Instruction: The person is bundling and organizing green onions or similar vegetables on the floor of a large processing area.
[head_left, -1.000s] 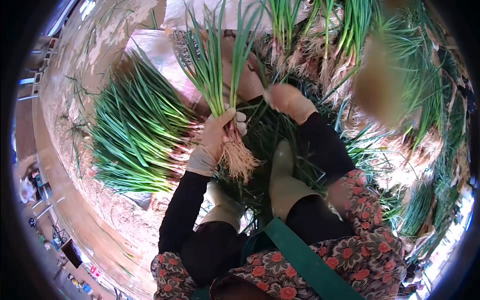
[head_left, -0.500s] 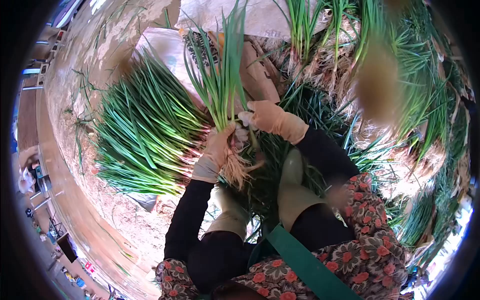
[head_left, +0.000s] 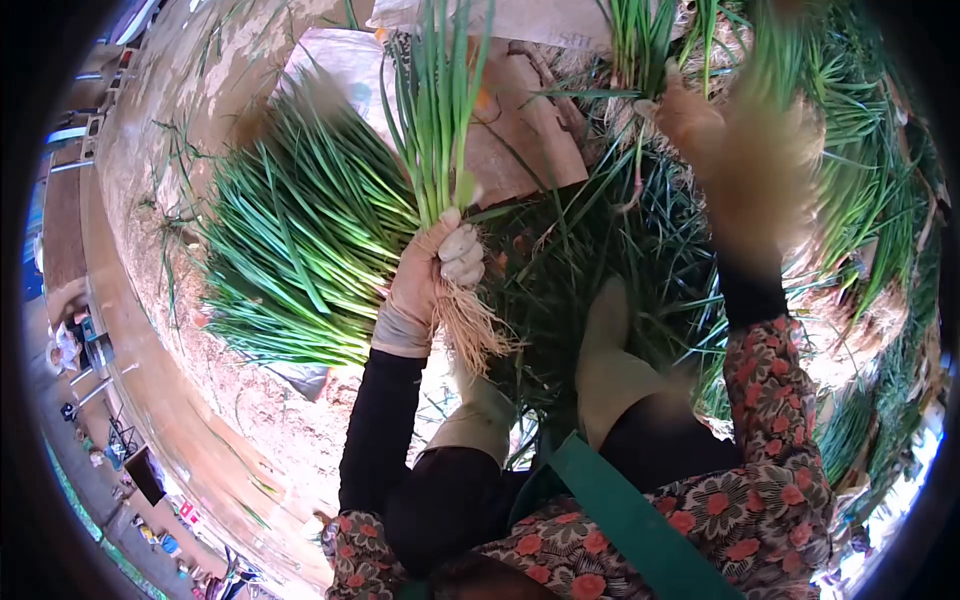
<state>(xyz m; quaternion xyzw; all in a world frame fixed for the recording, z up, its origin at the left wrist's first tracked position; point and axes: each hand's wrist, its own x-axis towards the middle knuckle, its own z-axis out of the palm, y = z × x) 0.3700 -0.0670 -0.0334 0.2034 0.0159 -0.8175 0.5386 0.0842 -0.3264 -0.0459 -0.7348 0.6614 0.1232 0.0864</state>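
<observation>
My gloved left hand [head_left: 440, 265] is closed round a bunch of spring onions [head_left: 435, 130], leaves pointing up and pale stringy roots [head_left: 475, 330] hanging below the fist. Out to the right, my gloved right hand [head_left: 690, 120] reaches over the uncleaned spring onions [head_left: 640, 45] with thumb and forefinger apart. A blurred brown spot covers part of that hand and wrist. Just below its thumb, a single spring onion stem [head_left: 637, 180] slants downward. Beside my left hand lies a big heap of spring onions [head_left: 300, 245], their pinkish-white ends turned toward me.
Flattened sacks [head_left: 530, 145] lie in front of me. Dark green loose leaves [head_left: 560, 260] cover the ground between my boots [head_left: 610, 370]. More rooty spring onions [head_left: 850, 260] are piled along the right. People and goods are far off at the left edge.
My right hand has left the bunch and swung up and right to the pile. The left hand still grips the bunch, now slightly higher, with its fingers in plain view.
</observation>
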